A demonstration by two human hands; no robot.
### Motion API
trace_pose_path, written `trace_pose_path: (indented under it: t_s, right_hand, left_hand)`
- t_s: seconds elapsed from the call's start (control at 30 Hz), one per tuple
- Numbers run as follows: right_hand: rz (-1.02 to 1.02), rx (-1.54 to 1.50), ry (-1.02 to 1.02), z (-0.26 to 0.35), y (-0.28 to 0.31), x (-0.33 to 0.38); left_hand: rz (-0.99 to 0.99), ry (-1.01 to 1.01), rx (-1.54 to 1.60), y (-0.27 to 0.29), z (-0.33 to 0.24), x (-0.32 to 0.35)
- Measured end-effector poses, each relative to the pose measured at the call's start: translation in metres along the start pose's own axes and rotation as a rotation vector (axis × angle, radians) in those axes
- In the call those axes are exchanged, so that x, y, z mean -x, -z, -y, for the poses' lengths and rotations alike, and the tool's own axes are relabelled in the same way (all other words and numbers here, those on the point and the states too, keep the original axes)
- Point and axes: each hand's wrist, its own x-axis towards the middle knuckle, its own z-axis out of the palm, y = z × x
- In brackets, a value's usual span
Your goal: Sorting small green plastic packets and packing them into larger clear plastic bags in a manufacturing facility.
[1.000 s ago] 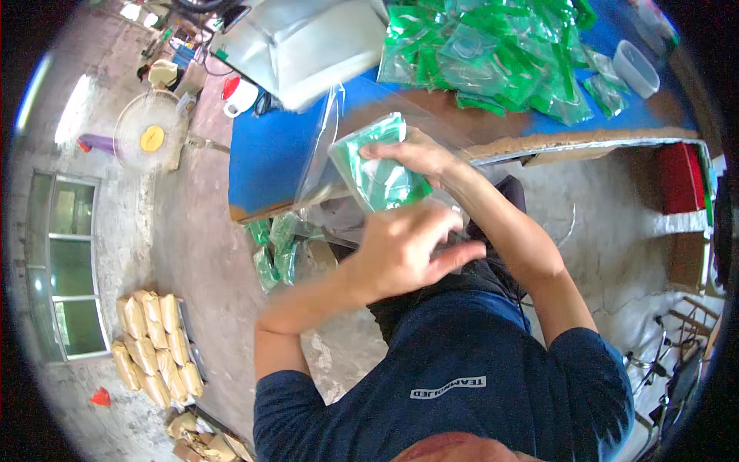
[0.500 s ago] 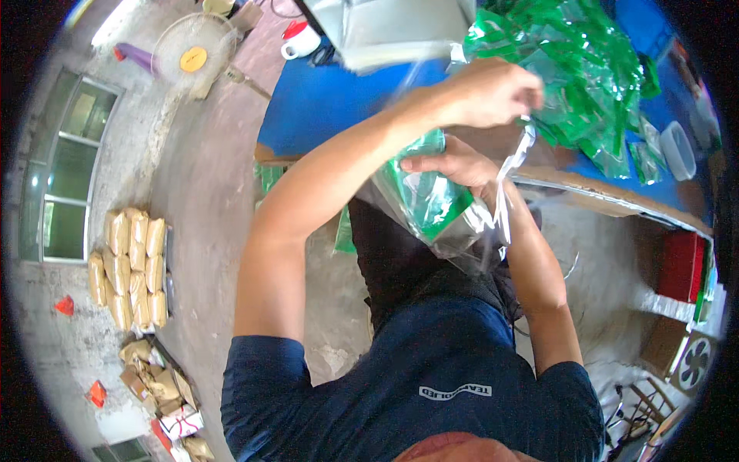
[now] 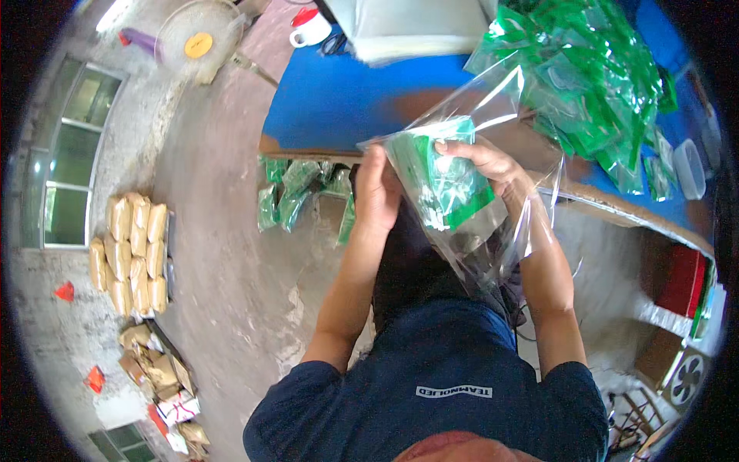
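Note:
A stack of green-and-clear plastic packets (image 3: 454, 181) sits in a large clear plastic bag (image 3: 481, 231) above my lap, in front of the table edge. My right hand (image 3: 493, 165) grips the stack from the right, thumb lying across its top and the other fingers hidden beneath. Loose clear film rises above the stack and hangs beside my right forearm. At the stack's left side, my left hand (image 3: 377, 191) rests against the bag with its visible fingers stretched out; its thumb is hard to make out.
On the blue-topped table (image 3: 331, 100) lie a heap of green packets (image 3: 593, 85), a pile of clear bags (image 3: 416, 27), a red-lidded white mug (image 3: 310, 29) and a white plastic tub (image 3: 689, 169). More packets (image 3: 296, 185) show beneath the table. Tan sacks (image 3: 131, 254) stand at left.
My left hand has swung from the right, above the stack, back to its left side. The bag's film has spread out above the packets. My right hand keeps hold of the stack.

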Motion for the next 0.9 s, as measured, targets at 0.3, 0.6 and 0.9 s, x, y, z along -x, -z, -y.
trace_pose_path:
  t_s: [0.3, 0.6, 0.9]
  right_hand:
    - [-0.108, 0.034, -0.02, -0.004, 0.001, -0.028]
    - [-0.144, -0.714, 0.213, -0.034, -0.015, -0.003]
    - [-0.253, -0.954, 0.339, -0.043, -0.028, 0.009]
  left_hand:
    - [0.054, 0.323, 0.241, 0.012, -0.004, -0.015]
    - [-0.122, 0.384, 0.113, 0.001, -0.003, -0.026]
    - [-0.122, 0.334, 0.015, -0.013, -0.004, -0.013]
